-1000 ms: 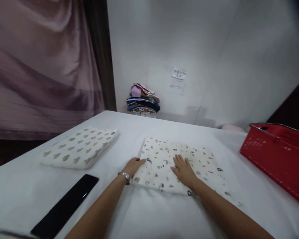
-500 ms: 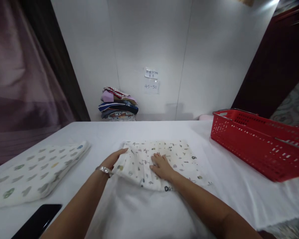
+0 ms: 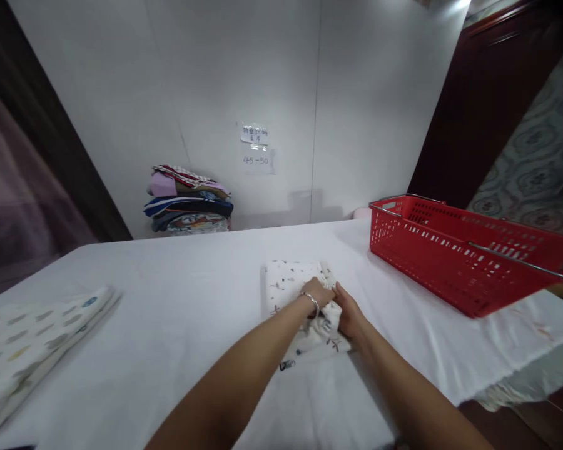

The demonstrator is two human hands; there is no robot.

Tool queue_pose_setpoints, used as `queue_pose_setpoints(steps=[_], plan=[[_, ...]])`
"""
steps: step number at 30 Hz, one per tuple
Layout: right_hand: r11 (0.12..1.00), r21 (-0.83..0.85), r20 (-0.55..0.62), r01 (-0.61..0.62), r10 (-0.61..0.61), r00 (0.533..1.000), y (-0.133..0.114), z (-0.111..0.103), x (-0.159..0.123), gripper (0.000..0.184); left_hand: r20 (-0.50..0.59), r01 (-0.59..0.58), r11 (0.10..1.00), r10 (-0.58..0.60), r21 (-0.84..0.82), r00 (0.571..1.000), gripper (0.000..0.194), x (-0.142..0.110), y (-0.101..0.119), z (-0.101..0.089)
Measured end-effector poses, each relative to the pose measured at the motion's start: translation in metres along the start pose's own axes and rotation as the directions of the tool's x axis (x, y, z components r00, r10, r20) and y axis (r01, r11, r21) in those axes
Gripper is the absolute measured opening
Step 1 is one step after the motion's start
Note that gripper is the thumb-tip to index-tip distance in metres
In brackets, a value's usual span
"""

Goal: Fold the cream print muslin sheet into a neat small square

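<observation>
A white cloth [image 3: 286,276] with small scattered prints lies folded into a compact shape on the white-covered table [image 3: 178,319]. My left hand [image 3: 317,292], wearing a silver bracelet, reaches across to its right part with the fingers closed on the fabric. Just to the right, my right hand [image 3: 349,312] grips the cloth's right edge, its thumb side close to the left hand. Between and below the hands the fabric is bunched up. The fingertips of both hands are partly hidden by the cloth.
Another folded white cloth [image 3: 37,340] with grey spots lies at the left. A red plastic basket [image 3: 431,269] with metal handles stands at the right. A pile of folded textiles [image 3: 190,203] sits by the back wall, left of the paper notes [image 3: 257,150].
The printed cloth has gone from spread wide to folded narrower. My left hand has moved right, beside my right hand, and both now grip the cloth. The view has shifted right.
</observation>
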State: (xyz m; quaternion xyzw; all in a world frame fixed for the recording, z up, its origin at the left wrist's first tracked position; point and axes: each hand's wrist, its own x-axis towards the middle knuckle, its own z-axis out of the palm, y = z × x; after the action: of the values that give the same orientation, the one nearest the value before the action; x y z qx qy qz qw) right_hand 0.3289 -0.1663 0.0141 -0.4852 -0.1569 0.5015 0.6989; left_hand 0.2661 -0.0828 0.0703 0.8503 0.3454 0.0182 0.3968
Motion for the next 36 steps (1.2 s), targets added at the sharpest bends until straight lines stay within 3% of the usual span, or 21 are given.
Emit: queue_pose_setpoints(steps=[2,5,9,11,14,16,18,20,23,25,27,30,33,36], plan=[[0.997,0.028,0.061,-0.074,0.072,0.996,0.003,-0.009,-0.001,0.052,-0.034,0.028,0.999,-0.028,0.02,0.999,0.045,0.002,-0.003,0.023],[0.988,0.096,0.111,-0.117,0.106,0.988,0.005,-0.01,0.002,0.046,-0.081,0.038,0.999,-0.038,0.008,0.996,0.046,0.002,-0.012,0.035],[0.992,0.112,0.122,-0.058,0.044,0.992,0.004,-0.008,0.005,0.035,0.039,0.005,0.994,-0.001,-0.107,0.999,0.045,-0.006,-0.025,0.028],[0.998,0.06,0.127,-0.007,0.0,0.992,0.001,-0.01,0.006,0.033,0.055,-0.061,0.982,0.072,-0.179,0.996,0.049,-0.014,-0.032,0.018],[0.992,-0.127,0.116,0.013,0.002,0.993,-0.009,-0.015,0.008,0.038,-0.113,-0.246,0.964,0.235,-0.102,0.965,0.041,-0.028,-0.051,-0.001],[0.945,-0.326,0.023,0.009,-0.002,1.0,-0.017,-0.018,0.012,0.042,-0.277,-0.324,0.943,0.332,0.075,0.902,0.031,-0.035,-0.068,-0.014],[0.839,-0.545,-0.109,0.003,-0.075,0.991,-0.024,-0.02,0.019,0.048,-0.401,-0.334,0.918,0.394,0.214,0.827,0.028,-0.039,-0.087,-0.022],[0.704,-0.71,-0.164,-0.01,-0.151,0.975,-0.028,-0.019,0.026,0.047,-0.474,-0.295,0.928,0.371,0.23,0.799,0.032,-0.04,-0.105,-0.023],[0.597,-0.802,-0.101,0.012,-0.156,0.983,-0.029,-0.014,0.033,0.033,-0.511,-0.181,0.983,0.175,0.038,0.842,0.047,-0.037,-0.121,-0.015],[0.629,-0.774,-0.045,0.073,-0.17,0.984,-0.029,-0.012,0.033,0.029,-0.486,-0.138,0.981,0.056,-0.133,0.872,0.054,-0.035,-0.122,-0.01],[0.72,-0.674,-0.004,0.166,-0.228,0.974,-0.029,-0.015,0.03,0.032,-0.46,-0.152,0.959,0.026,-0.24,0.888,0.055,-0.032,-0.118,-0.005],[0.77,-0.628,-0.063,0.11,-0.192,0.979,-0.031,-0.025,0.023,0.037,-0.426,-0.186,0.968,0.097,-0.171,0.899,0.052,-0.028,-0.113,-0.001],[0.677,-0.733,-0.191,-0.069,-0.106,0.976,-0.032,-0.038,0.017,0.044,-0.374,-0.168,0.986,0.157,0.001,0.914,0.052,-0.026,-0.115,0.005],[0.577,-0.808,-0.245,-0.119,-0.146,0.958,-0.034,-0.044,0.019,0.058,-0.359,-0.155,0.986,0.165,0.057,0.919,0.053,-0.026,-0.118,0.008]])
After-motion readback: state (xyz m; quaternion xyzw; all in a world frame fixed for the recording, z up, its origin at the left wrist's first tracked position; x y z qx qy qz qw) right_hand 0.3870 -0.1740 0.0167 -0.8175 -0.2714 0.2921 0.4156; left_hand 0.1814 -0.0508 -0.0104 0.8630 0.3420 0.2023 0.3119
